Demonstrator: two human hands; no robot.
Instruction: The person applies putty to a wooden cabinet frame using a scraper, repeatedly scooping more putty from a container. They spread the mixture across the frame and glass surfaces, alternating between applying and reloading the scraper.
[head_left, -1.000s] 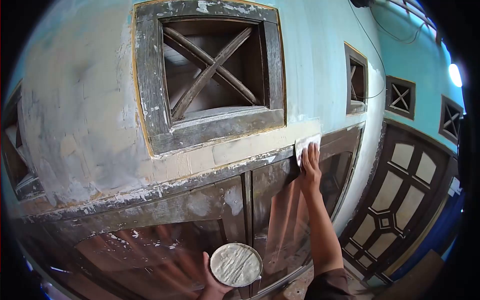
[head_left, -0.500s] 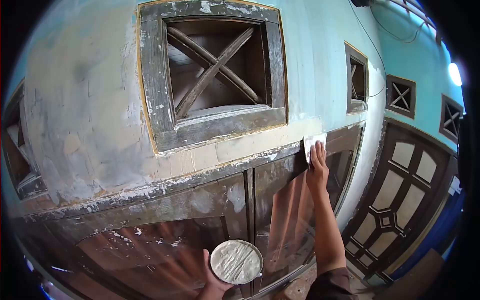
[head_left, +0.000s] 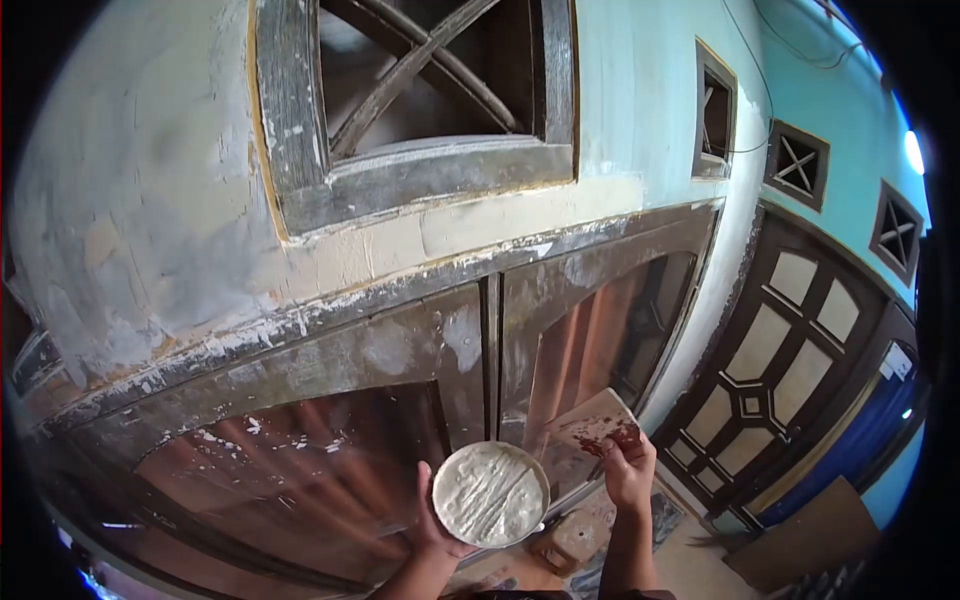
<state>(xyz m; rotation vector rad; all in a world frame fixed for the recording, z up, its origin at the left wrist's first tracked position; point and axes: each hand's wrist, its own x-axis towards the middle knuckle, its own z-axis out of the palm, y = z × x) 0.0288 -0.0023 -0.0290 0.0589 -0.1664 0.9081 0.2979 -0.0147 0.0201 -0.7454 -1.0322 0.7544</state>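
Note:
My left hand is wrapped around the side of a round bowl, held low in front of the brown wooden window. Pale putty with ridged scrape lines fills it. To the right, my right hand pinches the lower edge of a flat, rectangular putty scraper. Whitish above and blotched reddish-brown below, the scraper is tilted just up and right of the bowl, apart from it. Above the window frame, a band of cream putty runs along the wall.
A dark wooden vent with crossed bars is set in the patchy, partly turquoise wall. Reddish curtains hang behind the window glass. At right stand a panelled door and a leaning brown board. A stained stool-like block sits below.
My right hand has come down from the wall above the window with the scraper, now near the bowl. The view has tilted downward; my left hand still holds the bowl.

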